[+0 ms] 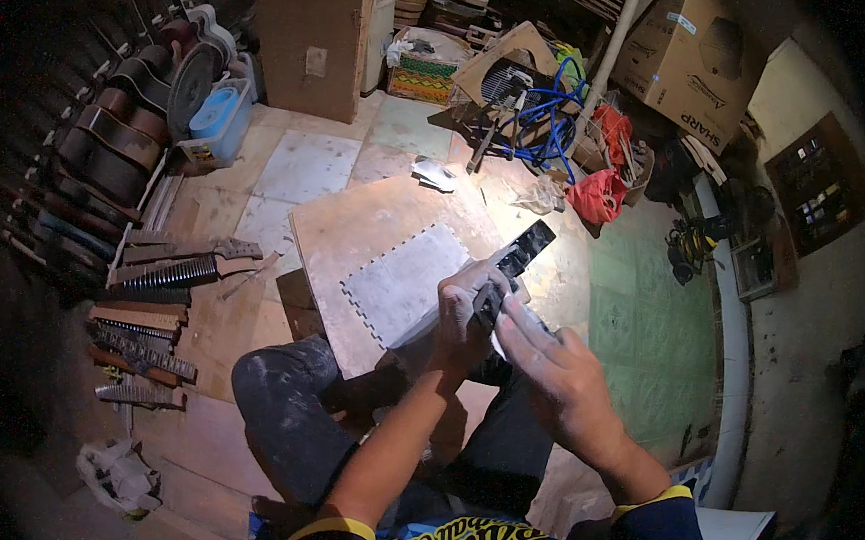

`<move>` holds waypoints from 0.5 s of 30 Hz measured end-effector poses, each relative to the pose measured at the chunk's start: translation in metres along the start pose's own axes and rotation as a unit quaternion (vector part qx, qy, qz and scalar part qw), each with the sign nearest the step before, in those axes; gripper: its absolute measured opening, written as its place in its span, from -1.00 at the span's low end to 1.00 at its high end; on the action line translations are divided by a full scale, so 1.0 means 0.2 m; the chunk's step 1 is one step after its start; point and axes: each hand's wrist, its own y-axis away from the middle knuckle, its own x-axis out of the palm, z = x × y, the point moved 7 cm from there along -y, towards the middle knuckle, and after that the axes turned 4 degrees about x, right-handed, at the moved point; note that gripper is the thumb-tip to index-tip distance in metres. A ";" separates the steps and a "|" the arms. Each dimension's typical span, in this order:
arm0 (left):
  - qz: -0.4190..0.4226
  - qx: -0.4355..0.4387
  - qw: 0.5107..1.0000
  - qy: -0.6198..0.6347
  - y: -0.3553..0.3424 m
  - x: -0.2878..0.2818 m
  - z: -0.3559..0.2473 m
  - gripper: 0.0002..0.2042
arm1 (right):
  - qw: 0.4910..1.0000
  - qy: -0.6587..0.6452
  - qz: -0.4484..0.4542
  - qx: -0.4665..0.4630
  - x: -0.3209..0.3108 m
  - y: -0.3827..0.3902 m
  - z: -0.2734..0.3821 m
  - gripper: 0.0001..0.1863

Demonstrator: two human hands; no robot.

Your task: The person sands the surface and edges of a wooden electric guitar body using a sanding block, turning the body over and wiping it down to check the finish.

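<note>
My left hand (461, 313), coated in pale dust, is closed around a black guitar neck (526, 250). The neck's slotted head end points up and to the right, while its other end is hidden behind my hands. Against the neck's near right side, my right hand (549, 357) presses with its fingers together. A pale edge of a thin sheet (499, 347), perhaps sandpaper, shows under those fingers; most of it is covered. Beyond my hands lies a dusty grey mat with toothed edges (408, 277), on a wooden board (325, 237) in front of my knees.
Several fretted guitar necks (167, 273) lie on the floor at left, below a row of guitar bodies (108, 142). Blue hose (552, 111), a red bag (598, 193) and cardboard boxes (689, 61) crowd the far right. A blue tub (213, 115) stands far left.
</note>
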 end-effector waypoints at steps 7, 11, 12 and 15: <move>0.015 0.016 0.998 -0.053 -0.04 0.04 -0.06 -0.11 | 0.999 0.019 0.045 0.008 -0.01 -0.01 -0.04 -0.22; -0.037 0.025 0.997 -0.066 0.00 0.04 -0.05 -0.07 | 0.998 0.055 -0.001 -0.007 -0.02 -0.14 -0.01 -0.33; -0.062 0.071 0.992 -0.078 0.00 0.03 -0.09 -0.06 | 0.998 0.055 0.001 -0.004 -0.03 -0.13 -0.02 -0.33; 0.010 0.084 0.993 -0.087 -0.01 0.06 -0.07 -0.08 | 0.999 0.011 0.020 -0.031 -0.04 -0.06 0.00 -0.35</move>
